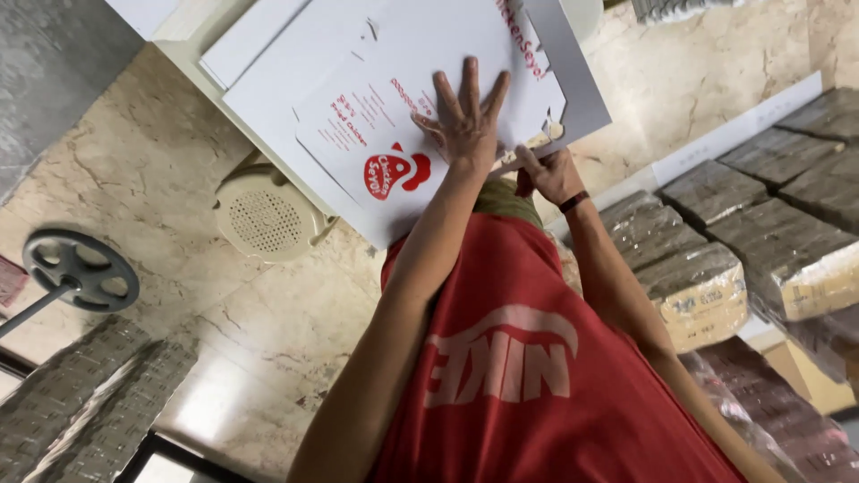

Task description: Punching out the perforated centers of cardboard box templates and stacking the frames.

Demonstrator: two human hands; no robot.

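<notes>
The left hand point(468, 121) lies flat, fingers spread wide, pressing on a white flattened cardboard box point(420, 116) printed with red marks and a red cartoon figure. The box blank rests on a pale surface point(183, 49), on top of other white sheets point(246, 36) that lie beyond and to the left of that hand. The right hand point(550, 174), with a dark band at the wrist, is just beside the left one, at the near right edge of the box; its fingers are curled narrow and seem to pinch a small flap there, though the view is too poor to be sure. A grey sheet point(573, 80) of board juts out past the right hand, partly under the box.

Below the left hand a round cream speaker-like object point(264, 215) sits on the marble floor point(268, 313). Farther left is a grey wheel on a rod point(80, 268). To the right of the right hand lie plastic-wrapped bundles point(698, 286) of flat brown card, stacked side by side. The person wears a red shirt point(519, 358).
</notes>
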